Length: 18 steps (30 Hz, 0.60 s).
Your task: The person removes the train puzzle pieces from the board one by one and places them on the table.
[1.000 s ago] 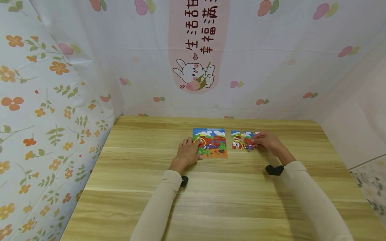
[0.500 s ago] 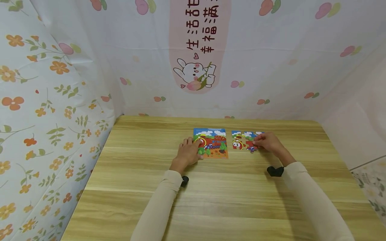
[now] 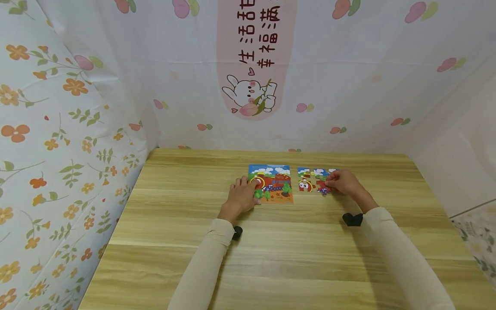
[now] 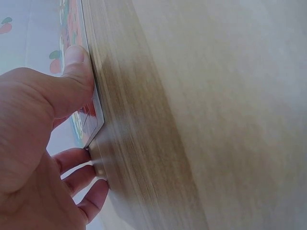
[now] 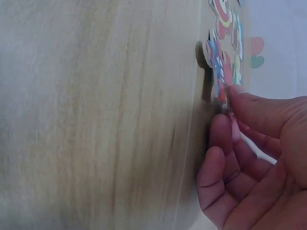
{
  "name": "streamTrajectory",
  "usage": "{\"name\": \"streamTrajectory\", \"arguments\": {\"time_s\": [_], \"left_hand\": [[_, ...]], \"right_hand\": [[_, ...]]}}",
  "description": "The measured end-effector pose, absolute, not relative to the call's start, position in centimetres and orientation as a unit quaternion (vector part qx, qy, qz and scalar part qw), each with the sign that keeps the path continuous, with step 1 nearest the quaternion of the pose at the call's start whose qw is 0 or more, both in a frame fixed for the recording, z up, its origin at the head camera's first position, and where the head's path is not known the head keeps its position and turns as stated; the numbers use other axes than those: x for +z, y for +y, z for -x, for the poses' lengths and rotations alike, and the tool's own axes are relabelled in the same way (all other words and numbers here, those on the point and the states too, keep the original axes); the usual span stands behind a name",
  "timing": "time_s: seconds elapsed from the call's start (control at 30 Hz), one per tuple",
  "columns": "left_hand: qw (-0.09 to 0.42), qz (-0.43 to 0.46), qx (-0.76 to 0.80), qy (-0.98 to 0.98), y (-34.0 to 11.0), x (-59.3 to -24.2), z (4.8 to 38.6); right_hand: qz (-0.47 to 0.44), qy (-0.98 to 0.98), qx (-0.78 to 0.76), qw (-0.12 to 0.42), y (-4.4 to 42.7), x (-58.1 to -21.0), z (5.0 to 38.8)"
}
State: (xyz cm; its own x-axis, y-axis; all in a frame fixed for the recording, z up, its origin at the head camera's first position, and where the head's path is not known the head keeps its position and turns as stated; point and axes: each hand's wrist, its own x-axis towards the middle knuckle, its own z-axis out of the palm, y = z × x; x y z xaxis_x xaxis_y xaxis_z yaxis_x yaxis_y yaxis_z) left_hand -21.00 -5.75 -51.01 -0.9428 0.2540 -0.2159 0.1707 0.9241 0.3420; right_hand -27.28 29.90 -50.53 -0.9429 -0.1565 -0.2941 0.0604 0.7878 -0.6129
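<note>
A square picture board (image 3: 277, 187) with a red train lies flat near the table's back edge. My left hand (image 3: 241, 196) rests at its left side. In the left wrist view the thumb (image 4: 76, 60) lies on the board's face, and the other fingertips touch the table past its corner. To the right of the board, my right hand (image 3: 343, 182) pinches a puzzle piece (image 3: 323, 188) between thumb and fingers. In the right wrist view this piece (image 5: 221, 72) is slightly raised, casting a shadow. Left of it lie puzzle pieces with the train's face (image 3: 305, 186).
The wooden table (image 3: 279, 254) stretches towards the person. Behind it hangs a white printed cloth (image 3: 186, 86), with a flowered cloth (image 3: 69, 150) on the left. A black wrist strap or camera (image 3: 352, 219) sits at the right cuff, another (image 3: 237, 233) at the left.
My right hand has shifted the pinched piece slightly to the right, widening the gap to the train-face pieces, and then held nearly still. The left hand has not moved.
</note>
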Motion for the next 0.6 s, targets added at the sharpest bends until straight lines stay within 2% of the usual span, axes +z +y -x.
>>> {"name": "streamTrajectory", "arguments": {"time_s": [0.27, 0.6], "left_hand": [[0.129, -0.110, 0.158, 0.973, -5.84, -50.95, 21.07], [0.132, -0.111, 0.164, 0.971, -5.77, -50.78, 20.97]], "right_hand": [[0.047, 0.945, -0.289, 0.144, 29.64, -50.49, 27.25], [0.032, 0.936, -0.313, 0.157, 29.55, -49.84, 27.13]]}}
